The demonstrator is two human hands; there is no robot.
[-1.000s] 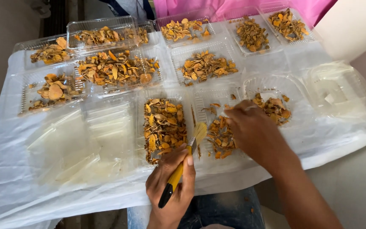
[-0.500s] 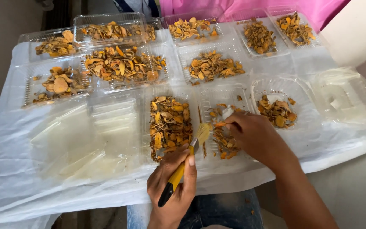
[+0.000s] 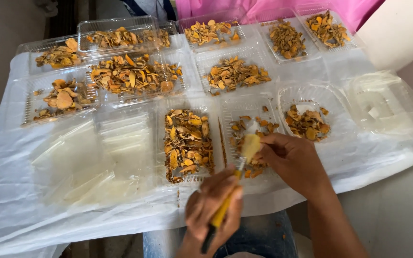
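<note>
A knife with a yellow handle [image 3: 221,212] is held in the grip of the left hand [image 3: 211,210], the fingers being wrapped tightly round the handle, and its blade is pointed up and away towards the right hand [image 3: 292,160]. A pale yellow piece of root [image 3: 250,145] is pinched in the grip of the right hand between thumb and fingertips, and the blade tip is met by it just left of that grip; whether the blade is actually cutting into it cannot be told. Directly beneath both grips a clear plastic tray [image 3: 230,114] with a few orange-brown slices is seen, and just to the left of the left grip a fuller tray of dried slices [image 3: 187,143] is laid. To the right of the right grip a round clear container [image 3: 340,102] holding a small heap of slices is placed, and further right an empty clear lid [image 3: 388,102] is found. Beyond the grips, more trays of slices [image 3: 135,76] are spread in rows. Everything is carried on a surface covered by a white plastic sheet [image 3: 34,191], and flat clear bags [image 3: 82,157] are laid well to the left of the left grip.
</note>
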